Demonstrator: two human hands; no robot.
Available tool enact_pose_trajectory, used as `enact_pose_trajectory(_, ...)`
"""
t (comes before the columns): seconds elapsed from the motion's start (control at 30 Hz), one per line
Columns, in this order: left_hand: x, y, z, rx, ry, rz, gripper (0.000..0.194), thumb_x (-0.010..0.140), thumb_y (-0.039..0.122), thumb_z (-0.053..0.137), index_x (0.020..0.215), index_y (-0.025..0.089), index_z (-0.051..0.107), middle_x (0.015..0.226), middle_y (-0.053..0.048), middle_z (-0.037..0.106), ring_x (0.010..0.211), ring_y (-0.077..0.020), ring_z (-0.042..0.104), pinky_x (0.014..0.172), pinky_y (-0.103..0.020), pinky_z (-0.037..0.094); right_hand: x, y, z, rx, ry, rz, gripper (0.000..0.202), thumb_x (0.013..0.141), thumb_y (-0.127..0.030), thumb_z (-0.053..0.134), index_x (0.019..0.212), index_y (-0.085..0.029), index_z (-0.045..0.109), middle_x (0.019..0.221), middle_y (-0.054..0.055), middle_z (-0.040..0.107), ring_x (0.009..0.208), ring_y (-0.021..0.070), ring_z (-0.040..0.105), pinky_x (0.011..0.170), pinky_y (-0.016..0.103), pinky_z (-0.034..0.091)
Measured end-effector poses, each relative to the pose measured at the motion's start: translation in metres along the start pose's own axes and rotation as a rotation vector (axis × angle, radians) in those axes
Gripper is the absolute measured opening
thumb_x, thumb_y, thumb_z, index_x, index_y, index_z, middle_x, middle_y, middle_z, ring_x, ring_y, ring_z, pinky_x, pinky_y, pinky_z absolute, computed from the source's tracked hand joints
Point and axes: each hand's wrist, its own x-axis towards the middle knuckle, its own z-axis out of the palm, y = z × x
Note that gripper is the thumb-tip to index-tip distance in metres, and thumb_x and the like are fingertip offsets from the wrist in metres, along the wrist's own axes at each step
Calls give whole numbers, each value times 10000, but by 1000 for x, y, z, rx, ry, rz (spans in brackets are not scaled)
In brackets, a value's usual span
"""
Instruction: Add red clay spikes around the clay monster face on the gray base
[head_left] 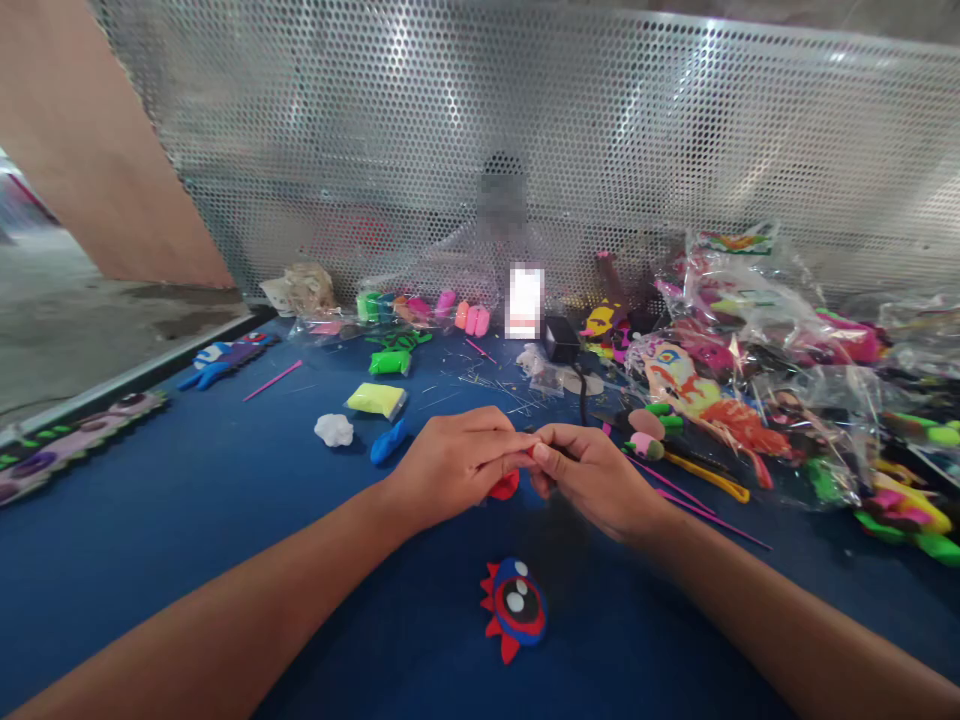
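Note:
My left hand (461,465) and my right hand (589,475) meet at the middle of the blue table (360,620). Their fingertips pinch a tiny bit of red clay (532,451), mostly hidden between them. Under the left fingers lies a larger red clay lump (505,486), partly covered. Nearer to me rests a blue clay figure (516,608) with a big black-and-white eye and red spikes along its left side. Left of my left hand are a blue clay piece (389,441), a white lump (334,430) and a yellow clay packet (376,400).
A green clay packet (390,362) and a pink stick (272,381) lie at back left. A lit phone (525,302) stands near the perforated metal panel (375,130). Bagged clay figures (682,385), a yellow tool (712,477) and pink sticks (712,517) are on the right.

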Motion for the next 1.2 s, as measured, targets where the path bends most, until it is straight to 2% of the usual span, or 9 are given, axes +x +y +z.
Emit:
enact_pose_trajectory(0.13,1,0,0,-25,32,-24,180,897,176,568,985,204,722,825,-19,654,734,-95,610,641,-207,501,1,3,-1,-33,54,-14,260,861,-364,641,705,-156,657,594,-8,581,564,107,506,563,257,380)
enact_pose_trajectory(0.3,1,0,1,-44,90,-62,170,879,168,597,980,209,728,822,-16,664,740,-95,621,651,-207,509,1,3,1,190,22,79,210,815,-364,697,788,-156,701,610,-4,590,563,98,510,562,247,378)
enact_pose_trajectory(0.43,2,1,0,-109,53,-63,192,877,144,591,996,205,730,856,-33,666,750,-98,624,652,-207,515,1,1,1,283,-15,126,193,756,-337,759,777,-155,699,603,-14,581,557,91,508,567,246,372)
enact_pose_trajectory(0.53,2,1,0,-126,12,-35,193,886,157,582,998,213,730,870,-38,669,767,-105,626,668,-215,522,0,-1,2,272,-22,133,205,715,-331,790,785,-158,706,632,-14,586,566,91,501,566,249,373)
enact_pose_trajectory(0.67,1,1,2,-45,43,-20,192,891,185,588,1042,199,705,885,-35,680,796,-113,637,704,-226,529,0,-2,0,151,-31,60,179,783,-333,727,741,-161,701,614,-12,575,580,104,499,572,258,378)
enact_pose_trajectory(0.8,1,-1,3,23,18,-10,228,887,168,585,1095,177,678,924,-43,678,836,-123,637,731,-238,527,0,-2,-1,11,38,3,185,825,-350,680,797,-169,692,631,-13,573,592,110,488,580,266,363)
enact_pose_trajectory(0.97,1,-1,2,33,22,3,181,888,182,585,1026,177,703,846,-29,658,778,-113,622,683,-217,507,-1,-4,3,-160,83,-31,287,853,-398,631,697,-157,650,578,-23,519,567,105,445,546,263,311)
enact_pose_trajectory(1.07,2,0,1,28,42,1,145,886,192,591,974,168,703,838,-29,666,777,-116,622,689,-218,503,1,-5,5,-204,106,-19,305,881,-432,581,748,-162,630,564,-34,497,532,100,432,518,255,314)
enact_pose_trajectory(1.2,4,0,2,34,130,-67,126,882,235,605,931,167,700,821,-28,670,715,-103,609,653,-208,492,-2,-17,9,-204,317,-155,239,899,-389,569,763,-194,546,643,-25,543,572,105,477,533,245,362)
